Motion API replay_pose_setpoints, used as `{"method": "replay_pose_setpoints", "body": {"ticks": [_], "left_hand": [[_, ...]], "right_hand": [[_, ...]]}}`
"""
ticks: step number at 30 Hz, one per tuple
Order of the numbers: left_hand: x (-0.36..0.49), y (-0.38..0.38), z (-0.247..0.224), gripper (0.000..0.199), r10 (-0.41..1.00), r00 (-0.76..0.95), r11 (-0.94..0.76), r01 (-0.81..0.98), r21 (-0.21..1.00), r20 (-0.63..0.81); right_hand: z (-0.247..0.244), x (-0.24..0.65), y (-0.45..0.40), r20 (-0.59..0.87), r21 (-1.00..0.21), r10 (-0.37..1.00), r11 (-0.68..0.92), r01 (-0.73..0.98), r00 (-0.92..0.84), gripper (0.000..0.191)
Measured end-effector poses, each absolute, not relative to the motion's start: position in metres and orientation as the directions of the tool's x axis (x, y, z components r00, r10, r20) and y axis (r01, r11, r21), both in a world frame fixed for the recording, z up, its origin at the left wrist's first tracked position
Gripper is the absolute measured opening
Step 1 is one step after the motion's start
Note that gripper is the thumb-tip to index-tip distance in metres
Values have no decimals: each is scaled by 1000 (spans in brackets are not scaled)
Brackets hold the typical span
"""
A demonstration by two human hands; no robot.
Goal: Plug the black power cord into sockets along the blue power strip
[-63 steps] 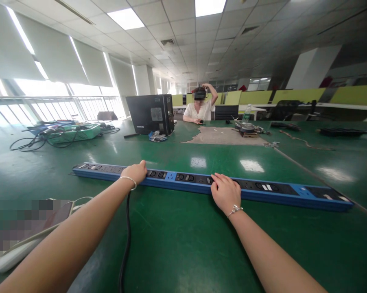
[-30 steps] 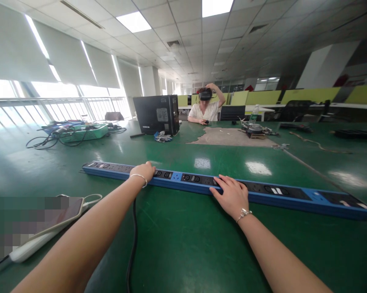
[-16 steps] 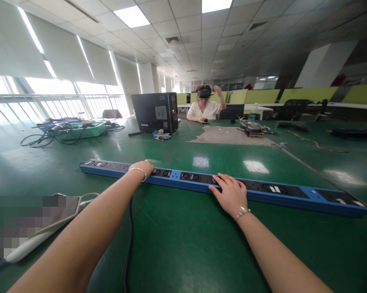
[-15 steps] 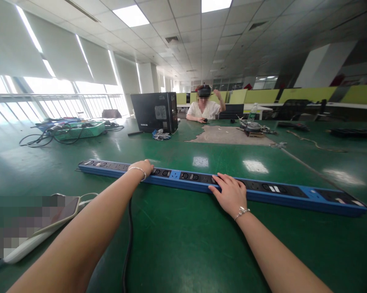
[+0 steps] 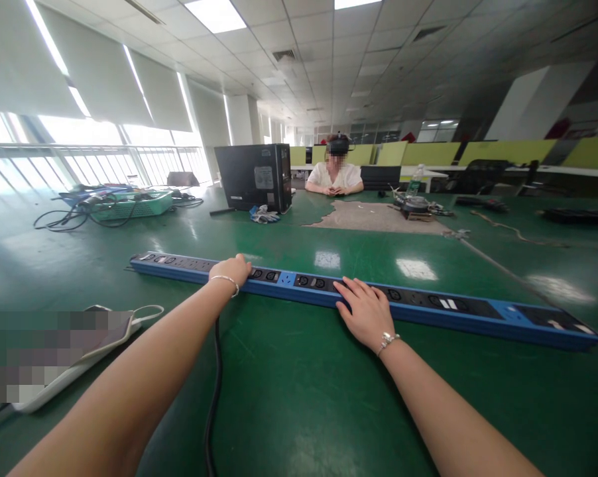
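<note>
A long blue power strip (image 5: 453, 311) with black sockets lies across the green table (image 5: 303, 397) in front of me. My left hand (image 5: 232, 270) rests on its left part, fingers curled over the top. A black cable (image 5: 213, 377) runs from beneath that hand back toward me. My right hand (image 5: 363, 311) lies flat on the strip's middle with the fingers spread, holding nothing. Both wrists wear thin bracelets.
A white corded device (image 5: 75, 368) lies at the near left. Farther back stand a black computer tower (image 5: 254, 177), a green basket of cables (image 5: 130, 205), a brown mat (image 5: 373, 218) and a small device (image 5: 411, 207). A seated person (image 5: 335, 180) faces me.
The person at the far side has lowered the raised arm, and both their hands now rest on the table. My right hand slid slightly left along the strip; my left hand stayed.
</note>
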State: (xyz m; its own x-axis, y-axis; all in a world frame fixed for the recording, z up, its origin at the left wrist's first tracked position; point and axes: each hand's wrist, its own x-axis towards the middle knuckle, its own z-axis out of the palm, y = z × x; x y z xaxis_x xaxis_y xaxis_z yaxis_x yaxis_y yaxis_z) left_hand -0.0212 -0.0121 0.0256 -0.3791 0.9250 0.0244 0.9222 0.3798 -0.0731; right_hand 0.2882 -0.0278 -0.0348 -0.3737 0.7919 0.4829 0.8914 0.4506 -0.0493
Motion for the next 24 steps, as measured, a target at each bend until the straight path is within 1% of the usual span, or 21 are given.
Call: {"method": "replay_pose_setpoints", "body": {"ticks": [5, 8, 18, 24], "left_hand": [[-29, 3, 33, 43, 945, -323, 316, 944, -100, -61], [-30, 5, 34, 43, 952, -293, 283, 952, -118, -85], [-34, 1, 32, 46, 962, -265, 254, 958, -134, -70], [-35, 3, 34, 45, 962, -263, 250, 957, -147, -75]], "right_hand": [[-35, 289, -26, 491, -54, 791, 446, 894, -365, 37], [-36, 290, -25, 498, -52, 785, 451, 891, -369, 37], [-38, 291, -25, 497, -31, 781, 452, 892, -378, 36], [-39, 291, -25, 501, -50, 781, 455, 889, -371, 36]]}}
